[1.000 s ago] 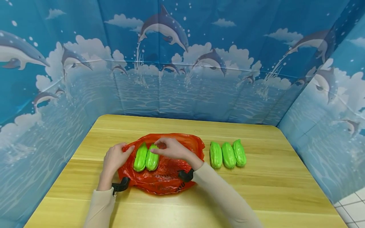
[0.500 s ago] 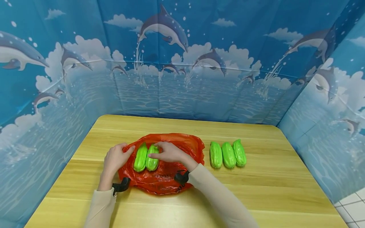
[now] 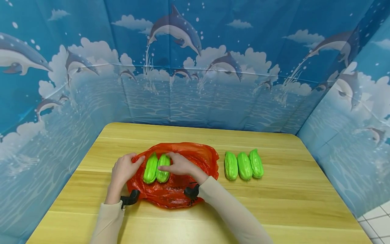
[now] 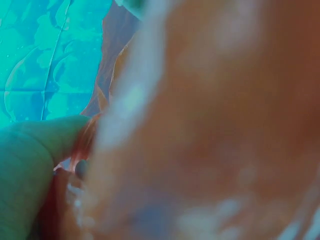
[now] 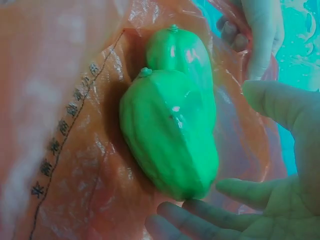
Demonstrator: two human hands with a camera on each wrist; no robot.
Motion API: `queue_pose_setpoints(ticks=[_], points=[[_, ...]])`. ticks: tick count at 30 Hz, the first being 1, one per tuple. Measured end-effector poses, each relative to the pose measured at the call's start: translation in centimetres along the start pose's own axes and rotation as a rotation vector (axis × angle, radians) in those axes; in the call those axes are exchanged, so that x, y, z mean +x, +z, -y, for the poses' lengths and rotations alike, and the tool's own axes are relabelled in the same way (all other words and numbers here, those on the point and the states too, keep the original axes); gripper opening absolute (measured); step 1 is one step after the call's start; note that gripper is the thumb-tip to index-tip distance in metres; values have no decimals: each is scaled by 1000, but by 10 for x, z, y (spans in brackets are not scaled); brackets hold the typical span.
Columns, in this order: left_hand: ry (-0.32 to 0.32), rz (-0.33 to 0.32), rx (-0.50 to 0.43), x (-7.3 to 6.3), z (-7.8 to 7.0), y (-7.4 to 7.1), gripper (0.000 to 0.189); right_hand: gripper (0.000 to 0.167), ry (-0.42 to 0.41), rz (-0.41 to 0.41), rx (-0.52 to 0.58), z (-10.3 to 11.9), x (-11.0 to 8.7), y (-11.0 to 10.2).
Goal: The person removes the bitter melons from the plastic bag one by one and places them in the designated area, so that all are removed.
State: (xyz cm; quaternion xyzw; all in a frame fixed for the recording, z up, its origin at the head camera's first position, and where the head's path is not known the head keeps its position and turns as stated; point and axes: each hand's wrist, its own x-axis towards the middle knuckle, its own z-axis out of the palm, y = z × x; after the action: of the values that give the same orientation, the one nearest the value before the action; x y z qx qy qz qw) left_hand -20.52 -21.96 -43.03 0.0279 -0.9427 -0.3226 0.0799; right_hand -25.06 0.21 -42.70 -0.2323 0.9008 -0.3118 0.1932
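Note:
A red plastic bag (image 3: 186, 189) lies spread on the table, with two bright green ridged gourds side by side in its left part: a left gourd (image 3: 150, 168) and a right gourd (image 3: 163, 166). My left hand (image 3: 123, 169) pinches the bag's left edge; red plastic fills most of the left wrist view. Over the right gourd is my right hand (image 3: 182, 165), thumb and fingers spread about it. In the right wrist view, that hand's fingers (image 5: 200, 220) are extended at the end of the nearer gourd (image 5: 170, 130), not curled round it.
To the bag's right, three more green gourds (image 3: 244, 165) lie in a row on the wooden table (image 3: 289, 196). A blue dolphin-print curtain (image 3: 195, 95) hangs behind and along both sides of the table.
My right hand has shifted slightly left and settled over the right gourd, its forearm moving left too. The left hand stays on the bag's edge; the gourds look unmoved.

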Motion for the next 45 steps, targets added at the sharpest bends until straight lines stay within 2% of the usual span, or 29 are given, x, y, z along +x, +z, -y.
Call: queue_pose_setpoints(ticks=[7, 14, 26, 36, 45], points=[[2, -1, 3, 0, 0, 0, 37, 77, 20, 5, 22, -3, 3, 5], [10, 0, -2, 0, 2, 0, 38, 76, 23, -34, 50, -4, 4, 10], [22, -4, -2, 0, 3, 1, 38, 77, 88, -141, 82, 1, 8, 18], [6, 4, 3, 1, 2, 0, 38, 84, 154, -168, 134, -1, 9, 23], [10, 2, 3, 1, 2, 1, 38, 81, 180, -191, 141, -3, 11, 26]])
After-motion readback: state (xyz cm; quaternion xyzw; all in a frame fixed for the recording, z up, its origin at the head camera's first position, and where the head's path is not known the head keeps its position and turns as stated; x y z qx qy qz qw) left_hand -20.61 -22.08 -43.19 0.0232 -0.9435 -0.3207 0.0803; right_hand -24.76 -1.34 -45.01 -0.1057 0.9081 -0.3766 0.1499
